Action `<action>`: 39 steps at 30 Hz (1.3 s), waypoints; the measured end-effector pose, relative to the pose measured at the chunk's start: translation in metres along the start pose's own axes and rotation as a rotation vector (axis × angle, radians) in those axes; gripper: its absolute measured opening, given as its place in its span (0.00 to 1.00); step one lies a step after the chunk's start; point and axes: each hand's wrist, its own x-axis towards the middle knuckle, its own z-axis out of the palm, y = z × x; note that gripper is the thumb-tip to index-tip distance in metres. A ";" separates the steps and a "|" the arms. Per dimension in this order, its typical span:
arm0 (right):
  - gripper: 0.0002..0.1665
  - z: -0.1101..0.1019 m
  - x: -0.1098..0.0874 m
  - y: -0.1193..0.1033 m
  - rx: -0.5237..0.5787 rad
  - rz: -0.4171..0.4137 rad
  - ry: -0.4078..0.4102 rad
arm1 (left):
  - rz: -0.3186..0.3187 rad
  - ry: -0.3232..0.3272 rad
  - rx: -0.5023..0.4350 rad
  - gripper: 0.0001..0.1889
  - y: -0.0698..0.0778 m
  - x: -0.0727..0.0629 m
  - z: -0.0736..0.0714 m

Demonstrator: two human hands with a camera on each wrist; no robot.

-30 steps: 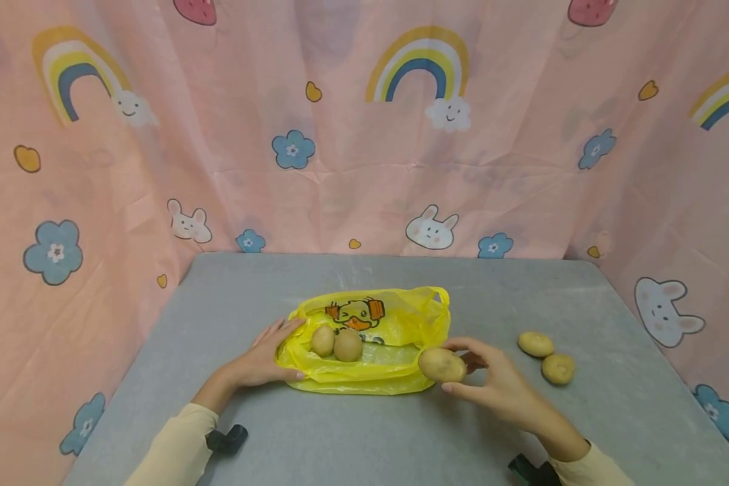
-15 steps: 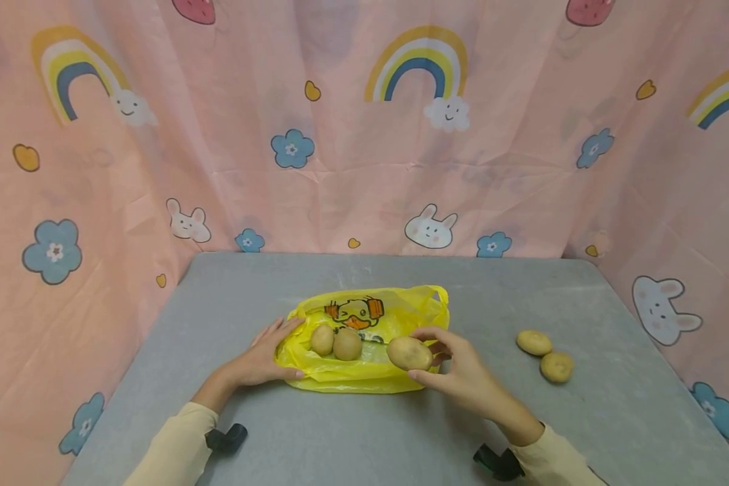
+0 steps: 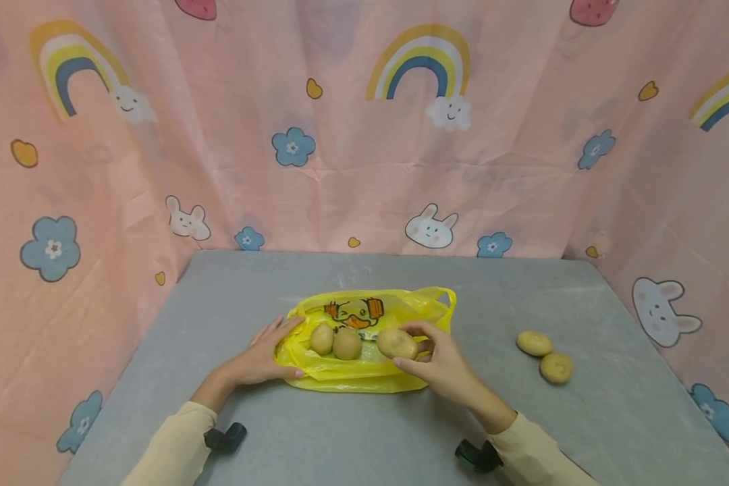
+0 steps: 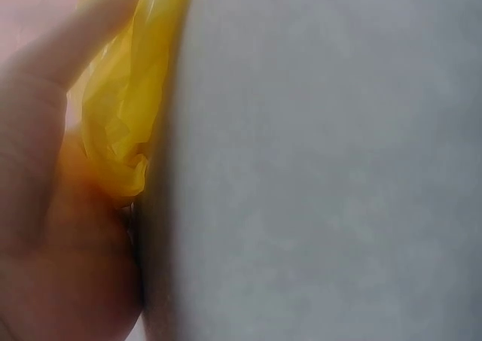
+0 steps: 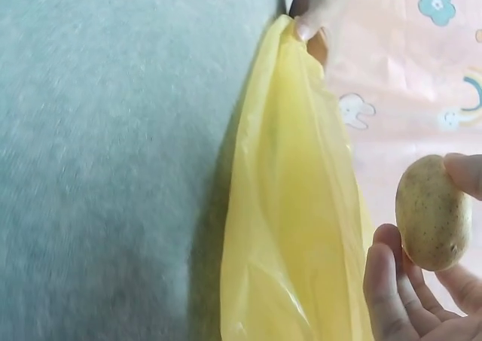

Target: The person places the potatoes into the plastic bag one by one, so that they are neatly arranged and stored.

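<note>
A yellow plastic bag (image 3: 364, 383) with a duck print lies on its side with its mouth towards me, two potatoes (image 3: 347, 344) inside at its left. My left hand (image 3: 258, 358) holds the bag's left end, thumb at the front rim and fingers along the back; yellow plastic (image 4: 124, 123) shows between thumb and palm in the left wrist view. With thumb and fingertips my right hand (image 3: 440, 361) pinches a third potato (image 3: 396, 343), which overlaps the bag's opening. In the right wrist view this potato (image 5: 433, 213) appears oval and speckled, above the bag's rim.
Two more potatoes (image 3: 545, 358) lie side by side on the grey table (image 3: 340, 439), right of the bag. A pink patterned curtain (image 3: 352, 148) hangs behind and along both sides. Dark wrist mounts (image 3: 478, 457) stick out from both sleeves.
My right hand has carried the potato leftwards, from the bag's right edge to over its opening. The bag's right handle has shifted slightly. My left hand stays in place.
</note>
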 end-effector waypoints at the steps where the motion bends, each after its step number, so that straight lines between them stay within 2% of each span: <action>1: 0.31 0.001 0.001 0.000 0.013 0.006 -0.006 | 0.000 0.000 0.000 0.57 0.000 0.000 0.000; 5: 0.31 0.010 0.006 -0.002 0.040 0.004 -0.016 | 0.000 0.001 0.002 0.57 0.001 0.000 0.000; 9: 0.31 0.019 0.015 -0.007 0.011 -0.001 0.012 | -0.005 0.001 0.006 0.57 0.002 0.000 0.000; 14: 0.29 0.028 0.029 -0.008 -0.040 0.039 0.080 | -0.014 0.002 0.004 0.57 0.001 0.000 0.000; 19: 0.27 0.034 0.036 -0.002 -0.081 0.078 0.087 | -0.013 -0.001 0.013 0.57 0.001 0.000 0.001; 22: 0.26 0.036 0.038 0.001 -0.124 0.098 0.086 | -0.007 0.003 0.013 0.56 0.000 0.000 0.001; 28: 0.25 0.040 0.042 0.007 -0.220 0.079 0.083 | -0.002 0.006 0.013 0.57 -0.001 0.002 0.001; 34: 0.26 0.044 0.044 0.013 -0.358 0.107 0.072 | 0.006 0.006 0.015 0.56 0.000 0.002 0.001; 39: 0.26 0.046 0.042 0.014 -0.469 0.092 0.065 | 0.014 0.009 0.019 0.56 0.001 0.001 0.000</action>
